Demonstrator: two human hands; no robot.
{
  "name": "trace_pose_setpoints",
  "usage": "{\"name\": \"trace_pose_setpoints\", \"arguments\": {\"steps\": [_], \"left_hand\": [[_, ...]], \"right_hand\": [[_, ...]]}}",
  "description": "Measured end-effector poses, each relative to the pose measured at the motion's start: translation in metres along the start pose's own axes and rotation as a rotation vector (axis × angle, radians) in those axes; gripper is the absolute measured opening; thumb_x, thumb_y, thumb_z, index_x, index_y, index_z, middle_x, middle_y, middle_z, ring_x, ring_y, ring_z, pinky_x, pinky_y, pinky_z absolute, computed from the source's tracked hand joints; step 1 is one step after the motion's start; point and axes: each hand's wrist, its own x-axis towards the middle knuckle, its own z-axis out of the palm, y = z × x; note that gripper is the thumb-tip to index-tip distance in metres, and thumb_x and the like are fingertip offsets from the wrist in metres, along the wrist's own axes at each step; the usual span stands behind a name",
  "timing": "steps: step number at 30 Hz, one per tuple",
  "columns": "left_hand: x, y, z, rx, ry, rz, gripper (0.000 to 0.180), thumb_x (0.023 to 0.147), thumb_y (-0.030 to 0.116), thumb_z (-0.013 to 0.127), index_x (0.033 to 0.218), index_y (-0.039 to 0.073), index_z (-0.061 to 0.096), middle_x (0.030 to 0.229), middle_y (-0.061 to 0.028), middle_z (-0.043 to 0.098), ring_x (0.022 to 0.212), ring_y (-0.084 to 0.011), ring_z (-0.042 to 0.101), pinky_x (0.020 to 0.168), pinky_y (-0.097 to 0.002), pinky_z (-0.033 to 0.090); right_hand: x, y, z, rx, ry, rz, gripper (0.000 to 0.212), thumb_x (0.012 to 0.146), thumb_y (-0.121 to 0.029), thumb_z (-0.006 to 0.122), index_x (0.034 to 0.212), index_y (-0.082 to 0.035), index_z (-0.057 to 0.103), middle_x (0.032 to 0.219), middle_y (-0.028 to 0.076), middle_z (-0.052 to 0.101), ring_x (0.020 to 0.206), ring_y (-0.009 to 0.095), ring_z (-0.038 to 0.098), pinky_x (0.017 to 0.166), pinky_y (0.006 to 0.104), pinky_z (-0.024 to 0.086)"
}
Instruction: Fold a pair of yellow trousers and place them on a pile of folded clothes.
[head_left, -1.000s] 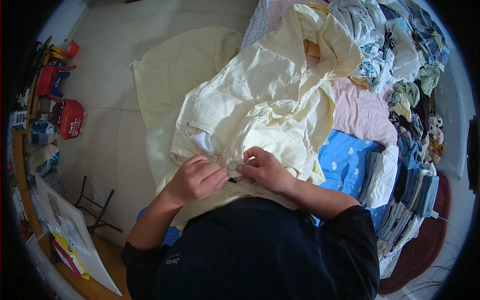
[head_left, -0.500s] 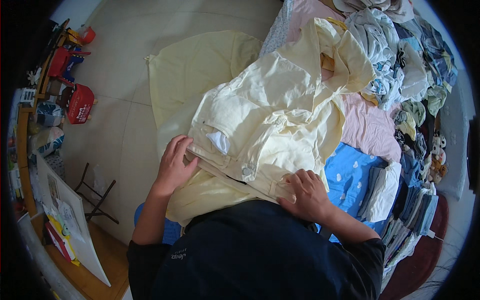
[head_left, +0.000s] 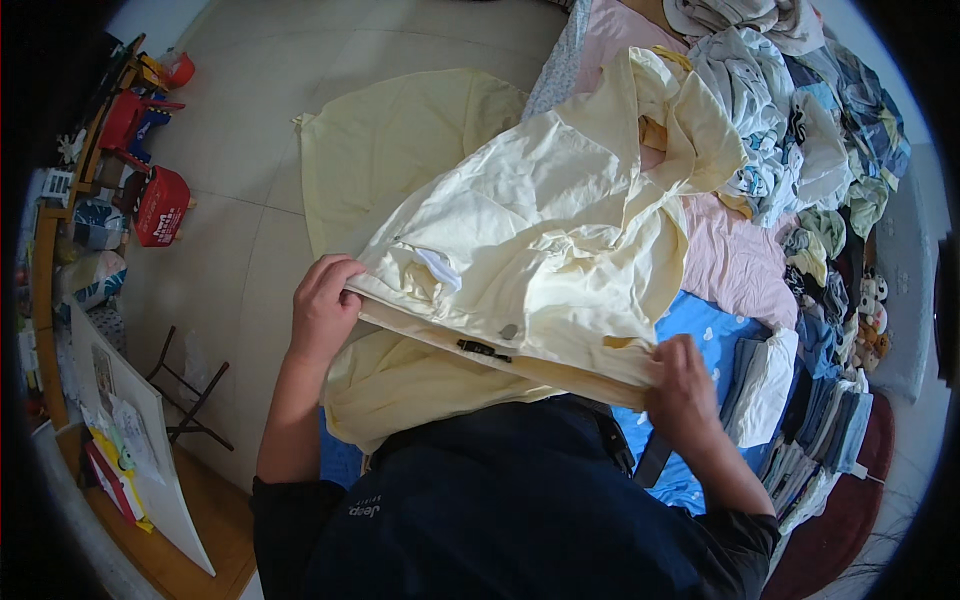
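- The left hand and right hand each have fingers clenched on the waistband of pale yellow trousers, stretched over the bed.
- Loose legs may bunch and snag the clothes pile.

— Where does the single view sit?
— On the person's head, facing steeply down, close over the pale yellow garment (fisheye, edges bending); bed right, floor left.
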Motion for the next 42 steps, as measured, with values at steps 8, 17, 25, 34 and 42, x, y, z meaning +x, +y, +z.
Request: {"name": "trace_pose_setpoints", "arguments": {"steps": [8, 17, 25, 34, 42], "left_hand": [[-0.013, 0.011, -0.011, 0.204, -0.105, 0.24, 0.036, 0.066, -0.002, 0.066, 0.101, 0.004, 0.059, 0.097, -0.0093, 0.062, 0.083, -0.029, 0.062, 0.071, -0.0379, 0.051], [-0.044, -0.005, 0.004, 0.181, 0.009, 0.212, 0.038, 0.067, -0.004, 0.065, 0.104, 0.005, 0.057, 0.103, -0.0107, 0.062, 0.084, -0.0293, 0.061, 0.07, -0.0377, 0.05], [-0.037, 0.027, 0.019, 0.245, 0.029, 0.318, 0.028, 0.065, -0.001, 0.066, 0.089, 0.008, 0.055, 0.096, -0.0061, 0.055, 0.084, -0.0264, 0.057, 0.074, -0.0399, 0.045], [-0.048, 0.004, 0.029, 0.064, 0.13, 0.28, 0.029, 0.065, -0.007, 0.067, 0.089, 0.005, 0.055, 0.085, -0.009, 0.056, 0.078, -0.0299, 0.058, 0.068, -0.0402, 0.047], [-0.03, 0.011, 0.014, -0.097, 0.094, -0.157, 0.02, 0.077, -0.008, 0.062, 0.092, 0.003, 0.056, 0.081, -0.0066, 0.055, 0.07, -0.0165, 0.055, 0.064, -0.028, 0.047]], "right_hand": [[-0.012, -0.003, -0.015, -0.074, -0.272, -0.163, 0.02, 0.067, -0.002, 0.059, 0.084, -0.004, 0.051, 0.082, 0.013, 0.057, 0.075, 0.032, 0.058, 0.065, 0.0424, 0.048], [-0.018, 0.001, 0.015, -0.017, -0.14, 0.114, 0.024, 0.068, -0.007, 0.063, 0.086, -0.005, 0.047, 0.076, 0.013, 0.055, 0.066, 0.037, 0.058, 0.059, 0.0467, 0.048], [-0.023, -0.001, 0.025, 0.132, -0.046, 0.088, 0.026, 0.069, -0.005, 0.063, 0.086, -0.005, 0.044, 0.076, 0.014, 0.054, 0.065, 0.037, 0.058, 0.056, 0.0454, 0.046], [-0.029, 0.0, 0.025, 0.208, -0.022, 0.053, 0.02, 0.071, -0.005, 0.062, 0.084, -0.005, 0.047, 0.076, 0.013, 0.053, 0.066, 0.035, 0.058, 0.058, 0.0435, 0.049], [-0.013, 0.008, 0.014, 0.575, -0.284, 0.11, 0.013, 0.079, -0.007, 0.065, 0.087, -0.002, 0.058, 0.076, 0.013, 0.064, 0.072, 0.029, 0.065, 0.064, 0.0356, 0.051]]}}
